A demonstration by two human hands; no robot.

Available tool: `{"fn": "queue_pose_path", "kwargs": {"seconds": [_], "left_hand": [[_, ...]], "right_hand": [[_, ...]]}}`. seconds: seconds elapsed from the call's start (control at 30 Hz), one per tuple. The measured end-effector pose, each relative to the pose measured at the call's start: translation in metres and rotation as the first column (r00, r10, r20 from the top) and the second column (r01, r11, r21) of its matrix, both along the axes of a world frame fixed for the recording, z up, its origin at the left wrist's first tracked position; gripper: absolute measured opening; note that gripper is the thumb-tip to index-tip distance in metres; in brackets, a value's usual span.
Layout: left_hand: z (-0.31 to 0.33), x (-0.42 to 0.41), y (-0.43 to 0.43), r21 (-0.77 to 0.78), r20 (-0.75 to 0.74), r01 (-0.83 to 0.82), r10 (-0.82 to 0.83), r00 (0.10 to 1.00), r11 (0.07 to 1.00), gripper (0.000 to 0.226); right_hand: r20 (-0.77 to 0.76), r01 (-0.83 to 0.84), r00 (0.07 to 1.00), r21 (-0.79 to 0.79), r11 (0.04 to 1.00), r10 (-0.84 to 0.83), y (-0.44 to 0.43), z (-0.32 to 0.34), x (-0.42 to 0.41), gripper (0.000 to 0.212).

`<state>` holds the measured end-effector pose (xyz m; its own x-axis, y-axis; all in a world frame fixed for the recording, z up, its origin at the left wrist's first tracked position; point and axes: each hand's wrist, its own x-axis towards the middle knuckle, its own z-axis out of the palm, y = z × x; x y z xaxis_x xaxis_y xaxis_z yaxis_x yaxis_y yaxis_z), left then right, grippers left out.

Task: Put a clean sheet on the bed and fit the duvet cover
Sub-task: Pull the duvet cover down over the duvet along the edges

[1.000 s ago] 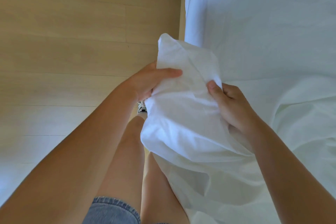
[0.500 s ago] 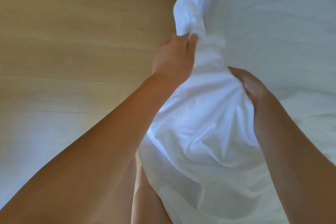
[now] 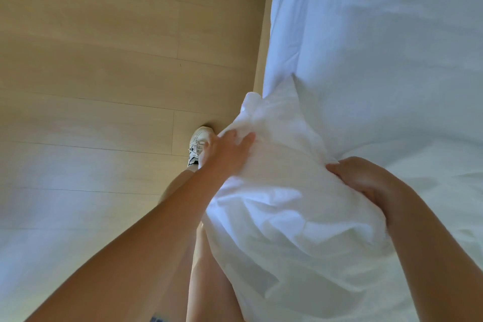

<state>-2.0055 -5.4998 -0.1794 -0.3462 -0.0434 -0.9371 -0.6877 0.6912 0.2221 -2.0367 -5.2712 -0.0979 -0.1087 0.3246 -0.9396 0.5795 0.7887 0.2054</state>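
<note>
pale wooden flooring (image 3: 104,86) is filling the left of the room, and the bed (image 3: 392,47), all in white, is running along the right. a person is standing hard against its edge, one white sneaker (image 3: 198,142) resting on the boards. between the two hands a puffy bundle of white cloth, which i am taking for the duvet cover (image 3: 287,204) with filling in its corner, is bulging off the side of the mattress and hanging over the person's legs. the left hand (image 3: 226,153) is lying on the bundle's far end, its fingers (image 3: 247,138) straight and close together, pressing rather than gripping; it seems to be pushing the filling up into the corner. the right hand (image 3: 366,183) is clutching the cloth on the bed side, its fingers (image 3: 337,168) curled round a thick fold, likely anchoring the cover so the push has something to work against. the cover is looking only partly fitted, with that corner crumpled.
</note>
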Motion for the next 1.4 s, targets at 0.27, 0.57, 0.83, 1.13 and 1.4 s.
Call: {"fn": "queue_pose_path", "kwargs": {"seconds": [0.27,0.57,0.83,1.13,1.4], "left_hand": [[0.002,0.012,0.006,0.183,0.312,-0.667,0.601,0.736,0.722,0.088],[0.079,0.015,-0.020,0.388,-0.315,-0.547,0.664,0.678,0.742,0.060],[0.097,0.014,-0.030,0.413,-0.188,-0.641,0.750,0.635,0.646,0.031],[0.081,-0.022,-0.045,0.424,0.238,-0.694,0.668,0.705,0.581,0.042],[0.083,-0.014,-0.055,0.491,0.311,-0.693,0.637,0.705,0.527,0.049]], "right_hand": [[-0.230,-0.571,0.751,0.245,0.784,0.619,-0.029,0.005,-0.008,0.033],[-0.537,-0.052,0.811,-0.461,0.886,-0.232,-0.097,-0.012,-0.023,0.058],[-0.100,0.179,0.924,-0.739,0.649,-0.369,-0.092,-0.001,-0.028,0.021],[0.119,0.321,0.927,-0.742,0.589,-0.356,-0.100,-0.014,-0.022,0.052],[0.258,0.343,0.939,-0.759,0.553,-0.228,-0.108,-0.013,-0.028,0.022]]}}
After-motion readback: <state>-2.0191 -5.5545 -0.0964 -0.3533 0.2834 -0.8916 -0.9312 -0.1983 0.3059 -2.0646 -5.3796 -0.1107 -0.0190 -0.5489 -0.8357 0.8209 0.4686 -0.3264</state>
